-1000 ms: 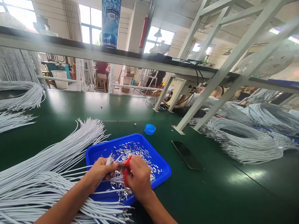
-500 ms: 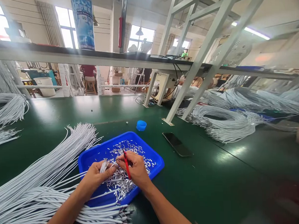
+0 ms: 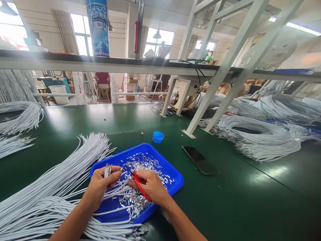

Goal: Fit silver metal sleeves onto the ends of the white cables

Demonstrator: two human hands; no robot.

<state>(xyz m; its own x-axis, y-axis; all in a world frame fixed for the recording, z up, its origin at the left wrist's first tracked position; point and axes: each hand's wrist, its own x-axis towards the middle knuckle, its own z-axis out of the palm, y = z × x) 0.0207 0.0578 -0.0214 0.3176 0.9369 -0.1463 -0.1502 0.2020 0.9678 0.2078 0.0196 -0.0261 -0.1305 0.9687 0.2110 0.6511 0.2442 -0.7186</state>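
Note:
My left hand (image 3: pixel 99 187) is closed around a small bunch of white cables (image 3: pixel 107 171), whose short ends stick up past the fingers. One cable end reaches out from its thumb and fingertip to the right. My right hand (image 3: pixel 153 187) grips red-handled nippers (image 3: pixel 142 189), and their dark tips point at that cable end. Both hands are over a blue tray (image 3: pixel 179 179) strewn with small shiny metal pieces (image 3: pixel 137 204). Long bundles of white cable (image 3: pixel 64 173) lie left of the tray, and more loose cables (image 3: pixel 111 229) run past its near edge.
A black phone (image 3: pixel 199 160) and a small blue cap (image 3: pixel 158 137) lie on the green table beyond the tray. White frame legs (image 3: pixel 202 112) rise behind them. Coiled cables (image 3: pixel 256 136) sit at the right. A blue can (image 3: pixel 98 27) stands on the shelf; a person (image 3: pixel 103 82) sits far behind.
The nippers have tilted, and their tips now point up and left toward the cable end. My hands have moved slightly apart. The whole view has shifted, with things appearing further right.

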